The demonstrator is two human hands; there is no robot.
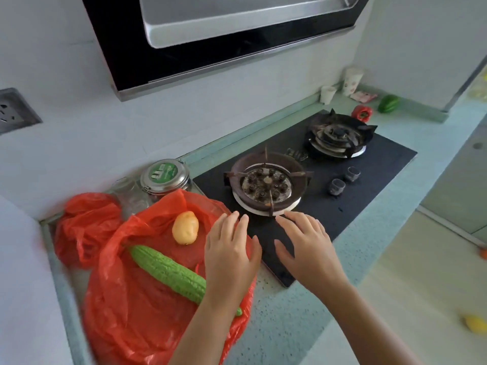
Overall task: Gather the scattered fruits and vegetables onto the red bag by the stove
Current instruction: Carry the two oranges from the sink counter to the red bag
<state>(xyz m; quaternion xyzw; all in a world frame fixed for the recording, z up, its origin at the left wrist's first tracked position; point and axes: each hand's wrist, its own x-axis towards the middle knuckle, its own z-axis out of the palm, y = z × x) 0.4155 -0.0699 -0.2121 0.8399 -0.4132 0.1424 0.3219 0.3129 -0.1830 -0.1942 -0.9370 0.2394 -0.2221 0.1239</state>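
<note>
Nearest to the person, the red bag (147, 312) lies spread flat on the worktop (295, 325) at its left end, close to the left wall and to the front edge. On the bag lie a bitter gourd (168, 272), placed diagonally, and beyond it a yellow potato (185, 227). The left hand (230, 256) hangs over the right edge of the bag with fingers spread and holds nothing; its wrist covers the near end of the gourd. The right hand (307, 248), also empty with fingers spread, is over the near left corner of the black gas stove (369, 185). Behind the bag, at the back wall, stand a round metal tin (164, 177) and a second crumpled red bag (84, 227). Far away, past the right burner (338, 137) at the back right corner of the worktop, lie a red bell pepper (363, 113) and a green bell pepper (388, 103), with two paper cups (351, 80) near them; these peppers are probably what remains. The reach to them goes across the burner grates, so a sleeve or a forearm may catch a prong, and a round pepper may roll over the front edge. The thin bag can slide if it is pushed. The front strip of the worktop gives free room for moving.
</note>
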